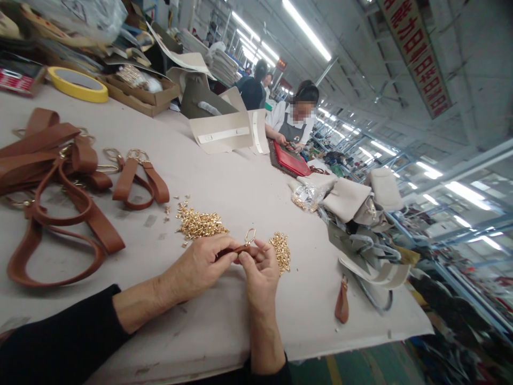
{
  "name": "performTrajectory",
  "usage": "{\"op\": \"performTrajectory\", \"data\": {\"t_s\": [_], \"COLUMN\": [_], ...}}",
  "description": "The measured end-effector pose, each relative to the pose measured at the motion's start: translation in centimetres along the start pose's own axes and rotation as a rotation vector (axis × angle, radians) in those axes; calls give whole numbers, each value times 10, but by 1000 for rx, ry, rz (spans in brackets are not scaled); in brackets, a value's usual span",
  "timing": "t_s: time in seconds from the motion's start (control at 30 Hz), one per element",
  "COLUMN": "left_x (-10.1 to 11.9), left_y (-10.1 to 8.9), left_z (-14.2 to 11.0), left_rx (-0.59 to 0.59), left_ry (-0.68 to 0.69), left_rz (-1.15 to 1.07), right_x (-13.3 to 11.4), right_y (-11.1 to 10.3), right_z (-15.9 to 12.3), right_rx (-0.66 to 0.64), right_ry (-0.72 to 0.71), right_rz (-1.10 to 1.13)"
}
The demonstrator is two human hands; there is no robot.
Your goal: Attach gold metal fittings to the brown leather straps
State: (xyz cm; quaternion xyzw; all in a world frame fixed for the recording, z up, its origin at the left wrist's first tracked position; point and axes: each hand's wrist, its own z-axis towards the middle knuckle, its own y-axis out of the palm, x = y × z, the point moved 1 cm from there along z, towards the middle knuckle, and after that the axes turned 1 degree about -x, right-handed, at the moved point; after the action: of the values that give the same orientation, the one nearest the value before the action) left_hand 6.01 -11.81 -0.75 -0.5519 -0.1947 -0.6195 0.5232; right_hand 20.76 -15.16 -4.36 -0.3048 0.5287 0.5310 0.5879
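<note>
Between my two hands, low over the table, is a brown leather strap with a gold metal ring standing up from it. My left hand pinches the strap's left part between thumb and fingers. My right hand grips the other end close to the ring. Most of the strap is hidden by the fingers. Just behind my left hand lies a heap of small gold metal pieces. Beside my right hand is a smaller pile of gold pieces.
Brown leather straps with gold hardware lie at left. At the back left are yellow tape and a cardboard box. A leather loop lies at right, near beige bags. A person handles a red item across the table.
</note>
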Motion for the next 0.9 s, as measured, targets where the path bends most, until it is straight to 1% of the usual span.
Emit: {"op": "performTrajectory", "data": {"t_s": [0.1, 0.17, 0.27, 0.33, 0.5, 0.57, 0.63, 0.7, 0.77, 0.8, 0.83, 0.9], "left_x": [1, 1, -2, -3, -1, 1, 3, 5, 7, 8, 8, 9], "left_y": [-1, 0, 2, 2, 2, 1, 0, -1, -2, -2, -3, -3], "left_z": [1, 2, 1, 0, 1, 1, 1, 0, -1, -2, -3, -4], "left_rx": [-50, -68, -40, -18, 1, -8, -9, 5, 37, 59, 76, 98], "left_ry": [-57, -105, -180, -201, -201, -194, -178, -146, -107, -90, -80, -67], "left_rz": [-64, -117, -174, -179, -109, -72, -42, -13, 12, 24, 35, 55], "right_x": [0, 1, 1, -1, -9, -8, -6, -1, 3, 4, 5, 7], "right_y": [-4, -7, -8, -6, -1, -1, -4, -7, -10, -10, -10, -9], "right_z": [2, 2, 2, 1, -4, -5, -7, -8, -8, -8, -7, -7], "right_rx": [0, -24, -84, -103, -97, -91, -54, 4, 26, 12, -30, -155], "right_ry": [-42, -71, -77, -71, -59, -65, -57, -13, 71, 113, 147, 167], "right_rz": [-20, -22, 37, 64, -32, -78, -99, -78, -26, -3, 3, -51]}}
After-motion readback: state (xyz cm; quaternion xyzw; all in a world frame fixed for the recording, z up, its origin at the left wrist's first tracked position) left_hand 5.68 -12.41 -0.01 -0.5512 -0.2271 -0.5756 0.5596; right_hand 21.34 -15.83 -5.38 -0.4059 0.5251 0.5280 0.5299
